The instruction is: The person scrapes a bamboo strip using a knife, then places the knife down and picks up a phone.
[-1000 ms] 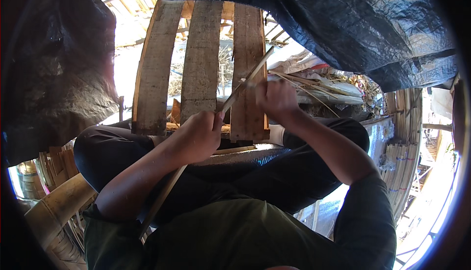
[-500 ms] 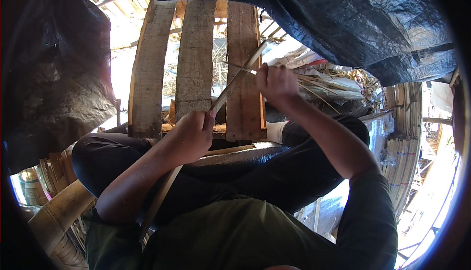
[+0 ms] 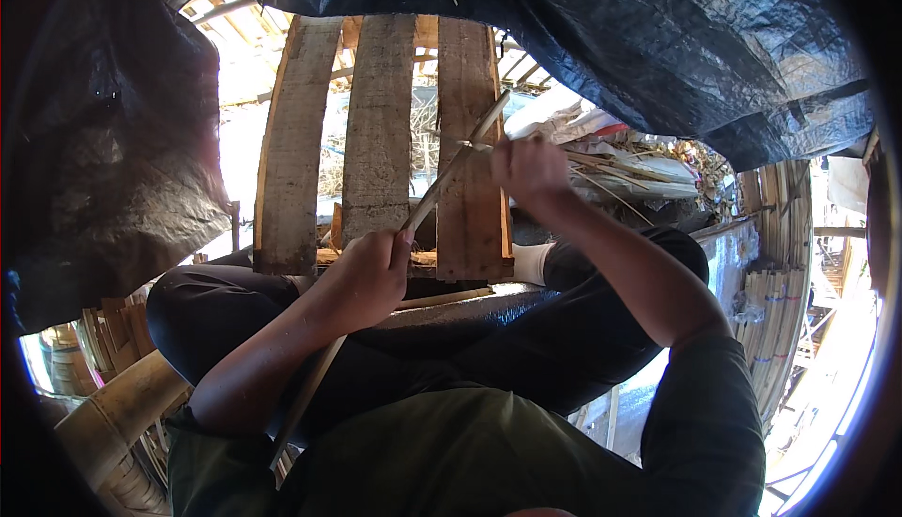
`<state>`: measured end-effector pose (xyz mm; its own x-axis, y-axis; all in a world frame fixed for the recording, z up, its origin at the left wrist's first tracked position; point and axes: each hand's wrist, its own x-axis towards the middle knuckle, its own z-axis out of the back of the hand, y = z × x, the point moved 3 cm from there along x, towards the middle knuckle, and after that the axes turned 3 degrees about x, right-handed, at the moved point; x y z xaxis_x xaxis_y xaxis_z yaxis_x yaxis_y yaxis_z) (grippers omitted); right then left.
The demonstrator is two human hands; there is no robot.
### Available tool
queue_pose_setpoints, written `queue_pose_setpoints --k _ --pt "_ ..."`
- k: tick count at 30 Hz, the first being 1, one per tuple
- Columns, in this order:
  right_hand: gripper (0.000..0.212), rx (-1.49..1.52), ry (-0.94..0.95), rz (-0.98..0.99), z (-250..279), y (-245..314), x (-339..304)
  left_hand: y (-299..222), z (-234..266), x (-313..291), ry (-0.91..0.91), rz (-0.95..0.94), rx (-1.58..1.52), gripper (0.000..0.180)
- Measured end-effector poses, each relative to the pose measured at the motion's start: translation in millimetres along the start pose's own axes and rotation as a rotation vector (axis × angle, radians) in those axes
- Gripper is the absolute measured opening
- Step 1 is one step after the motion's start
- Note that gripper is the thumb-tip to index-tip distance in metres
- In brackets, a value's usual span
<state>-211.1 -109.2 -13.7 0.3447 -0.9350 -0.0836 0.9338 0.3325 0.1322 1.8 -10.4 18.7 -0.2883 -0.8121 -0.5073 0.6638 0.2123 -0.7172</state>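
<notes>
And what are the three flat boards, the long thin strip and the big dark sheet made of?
The boards look like rough, unvarnished wood: dull, stained, grainy. The strip seems bare bamboo or wood; its pale colour fits both. The sheet is probably plastic tarp, shiny and creased.

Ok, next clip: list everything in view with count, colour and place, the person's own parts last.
strip: one, pale tan, slanting across the planks
knife: one, colour blurred, thin blade across the strip
planks: three, brown, side by side ahead
sheeting: count unclear, blackish, along top and left
loose strips: several, tan, beyond the right hand
stacked strips: many, pale tan, far right
bamboo pole: one thick, yellowish, lower left
shirt: one, dark green, bottom
trousers: one pair, dark, crossed legs
left hand: one, bare, gripping the strip
right hand: one, bare, gripping the knife
</notes>
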Motion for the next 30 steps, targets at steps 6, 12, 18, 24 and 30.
queue_pose_setpoints --k 6,12,18,24,30 --pt "0.049 0.088 -0.181 0.121 2 19 -16 1 0 -2 -0.026 -0.007 0.017 0.045" --pt "0.045 0.114 -0.221 -0.037 7 -18 8 -2 1 -1 0.031 0.068 -0.034 0.045" --pt "0.047 0.075 -0.092 0.078 9 20 -8 4 -1 -5 0.016 0.007 -0.003 0.044" --pt "0.05 0.073 -0.058 -0.181 7 -8 10 -2 1 -3 0.064 0.055 -0.018 0.045" --pt "0.047 0.039 0.013 0.043 7 8 1 0 2 -7 0.031 0.031 -0.038 0.045"
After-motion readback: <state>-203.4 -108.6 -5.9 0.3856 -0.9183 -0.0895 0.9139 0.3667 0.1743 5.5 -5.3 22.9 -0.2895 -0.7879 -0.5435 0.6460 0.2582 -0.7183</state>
